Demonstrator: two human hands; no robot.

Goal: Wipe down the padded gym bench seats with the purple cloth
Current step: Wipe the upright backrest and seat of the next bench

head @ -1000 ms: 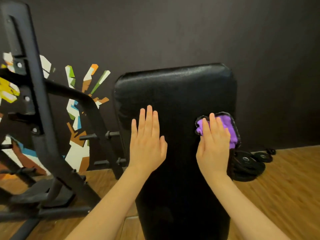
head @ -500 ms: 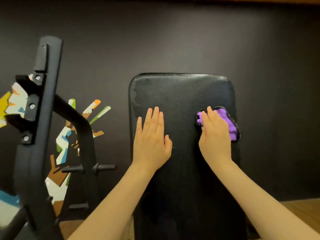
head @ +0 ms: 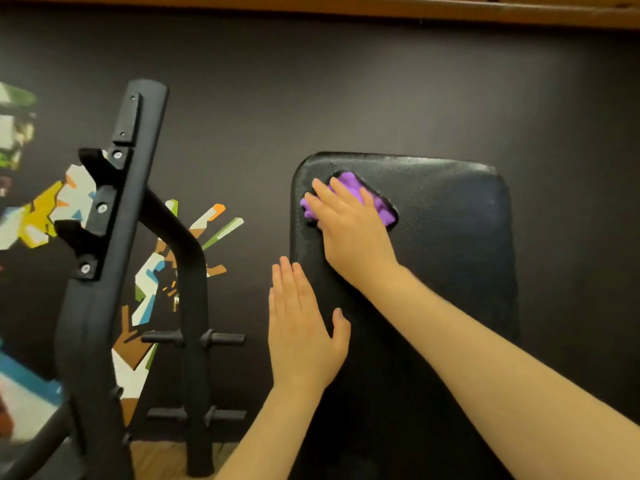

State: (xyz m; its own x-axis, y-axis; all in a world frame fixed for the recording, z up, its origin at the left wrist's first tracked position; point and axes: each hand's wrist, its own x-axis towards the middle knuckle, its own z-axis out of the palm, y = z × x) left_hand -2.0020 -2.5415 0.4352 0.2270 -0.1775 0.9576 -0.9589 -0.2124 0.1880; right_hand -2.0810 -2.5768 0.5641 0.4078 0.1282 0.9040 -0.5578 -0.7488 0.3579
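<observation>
A black padded bench back stands upright in front of me, filling the centre and right. My right hand lies flat on the purple cloth and presses it against the pad's upper left corner, fingers straight. Only the cloth's edges show around the fingers. My left hand lies flat with straight fingers on the pad's left edge, lower down, thumb spread onto the pad.
A black steel rack upright with bolted brackets rises at the left, close to the bench. Its curved rear post carries short plate pegs. A dark wall with a colourful mural is behind. Wooden floor shows at the bottom.
My right hand slid the purple cloth from the pad's right edge up and across to its upper left corner. My left hand shifted left to the pad's edge. The view tilted up.
</observation>
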